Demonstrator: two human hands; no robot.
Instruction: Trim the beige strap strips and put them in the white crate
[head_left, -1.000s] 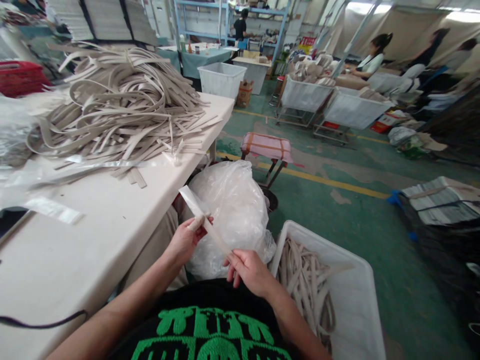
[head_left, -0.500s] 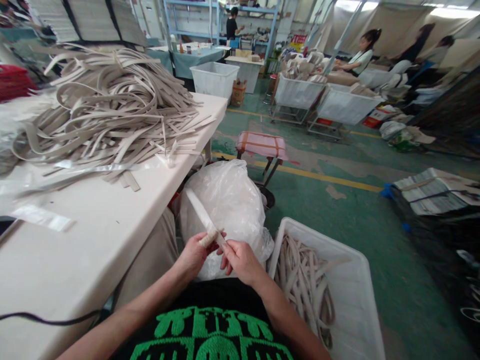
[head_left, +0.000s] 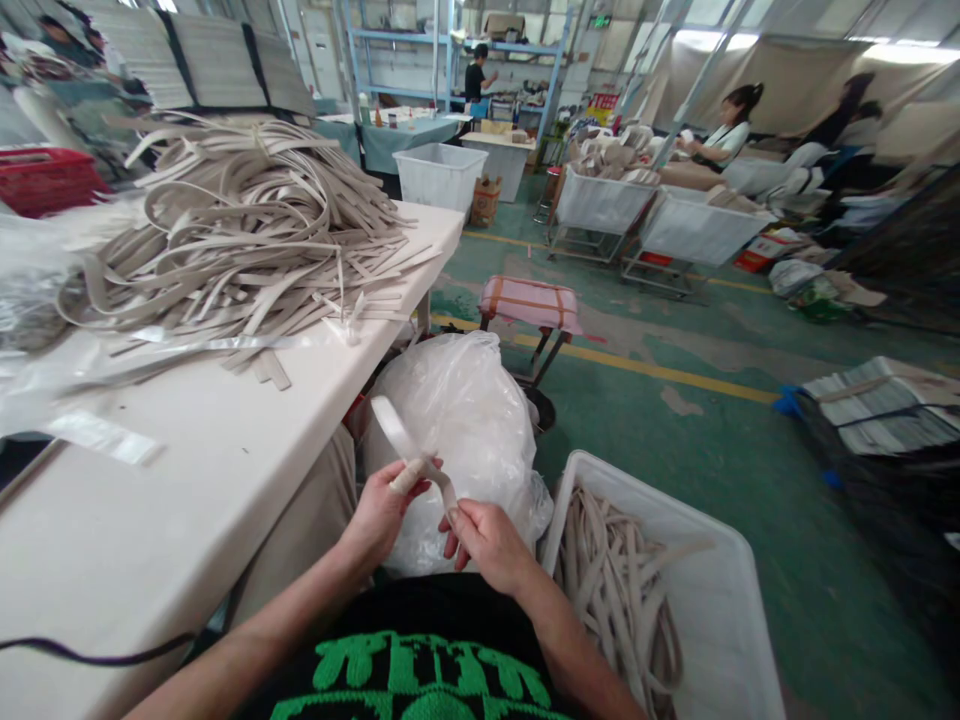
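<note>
Both my hands hold one pale beige strip (head_left: 401, 443) in front of my chest. My left hand (head_left: 382, 512) pinches it with a taped thumb, and the strip's free end curls up above that hand. My right hand (head_left: 487, 543) is closed on the strip's lower end, close beside the left. Behind the hands sits a crumpled clear plastic bag (head_left: 465, 420). To my right stands a white plastic bin (head_left: 739, 600) with several similar strips (head_left: 622, 590) inside. A big heap of the same strips (head_left: 240, 230) lies on the white table (head_left: 150, 520) to my left.
A black cable (head_left: 82, 655) lies on the table's near edge, with clear film (head_left: 101, 435) nearby. A pink stool (head_left: 531, 303) stands past the bag. Other people work at white bins (head_left: 667, 225) across the green floor. A strapped bundle (head_left: 877, 400) lies at right.
My hands have come closer together along the strip. Its upper end, straight a second ago, now curls over above my left thumb.
</note>
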